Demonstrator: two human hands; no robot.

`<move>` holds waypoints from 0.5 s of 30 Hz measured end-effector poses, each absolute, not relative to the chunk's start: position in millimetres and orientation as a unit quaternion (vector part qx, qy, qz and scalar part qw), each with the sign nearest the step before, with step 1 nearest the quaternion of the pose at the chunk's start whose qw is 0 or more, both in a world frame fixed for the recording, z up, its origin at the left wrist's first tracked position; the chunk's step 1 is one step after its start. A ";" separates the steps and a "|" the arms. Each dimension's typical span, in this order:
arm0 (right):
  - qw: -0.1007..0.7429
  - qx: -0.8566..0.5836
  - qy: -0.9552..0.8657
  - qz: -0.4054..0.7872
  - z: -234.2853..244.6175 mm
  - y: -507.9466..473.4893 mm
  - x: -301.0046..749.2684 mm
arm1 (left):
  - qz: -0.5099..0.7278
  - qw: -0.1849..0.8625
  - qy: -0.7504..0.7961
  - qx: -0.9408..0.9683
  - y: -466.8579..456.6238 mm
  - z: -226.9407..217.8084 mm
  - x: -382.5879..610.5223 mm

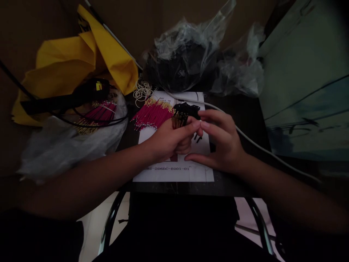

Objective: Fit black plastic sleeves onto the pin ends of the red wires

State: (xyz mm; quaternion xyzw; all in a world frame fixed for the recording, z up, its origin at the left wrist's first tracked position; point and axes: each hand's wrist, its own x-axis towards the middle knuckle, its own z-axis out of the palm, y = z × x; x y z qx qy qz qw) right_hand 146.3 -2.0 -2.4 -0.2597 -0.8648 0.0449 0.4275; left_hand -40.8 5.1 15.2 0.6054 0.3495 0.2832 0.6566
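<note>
My left hand [176, 140] is closed around a bundle of thin black wires [179, 120]. Brass-coloured ends stick up above the thumb, and a few dark ends show below the fingers. Close on its right is my right hand [222, 140], its thumb spread well apart from the fingers. Its index and middle fingertips reach the left thumb tip; whether they touch a wire there I cannot tell. Behind the hands lies a black pile [191, 108], probably more wires. To the left, many dark red wires [154, 114] with gold-coloured ends rest on a printed white sheet [174, 175].
On the left sit a yellow bag [65, 60] and a clear plastic bag [73, 145] with more red wires. Bagged black items [182, 58] stand at the back. A pale cable [253, 143] crosses the dark table [240, 183] on the right.
</note>
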 end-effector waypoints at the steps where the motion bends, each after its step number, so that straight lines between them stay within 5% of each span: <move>1: 0.424 -0.251 -0.870 0.034 -3.0 -1.7 143.4 | 0.284 0.685 0.337 0.580 4.2 15.3 -39.7; 15: 0.415 -0.246 -0.874 -0.049 -5.7 -11.1 137.2 | 0.280 0.734 0.289 0.547 -0.7 15.5 -37.1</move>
